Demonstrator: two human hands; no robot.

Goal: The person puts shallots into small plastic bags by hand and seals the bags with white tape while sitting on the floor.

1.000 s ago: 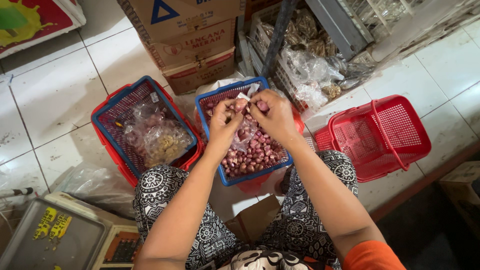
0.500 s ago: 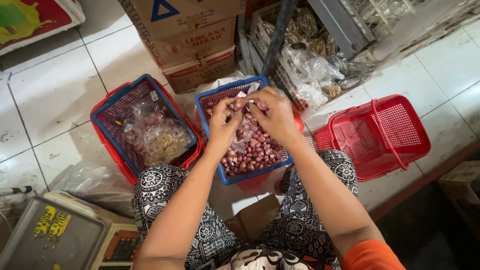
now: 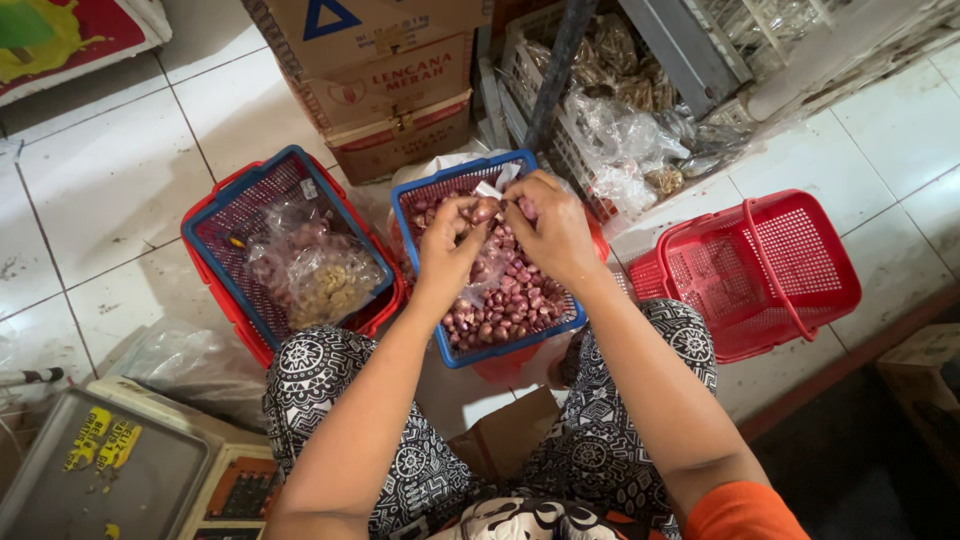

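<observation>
As hands point(image 3: 505, 235) meet, shallots point(image 3: 505, 300) below, basket rim point(image 3: 420, 262) close

Two brown cardboard boxes point(image 3: 385, 75) are stacked against the wall behind the baskets, the upper with a blue triangle mark, the lower with red print. A red and yellow printed sack point(image 3: 70, 35) lies at the far left, and yellow stickers point(image 3: 105, 445) sit on the grey scale tray point(image 3: 110, 480).
</observation>
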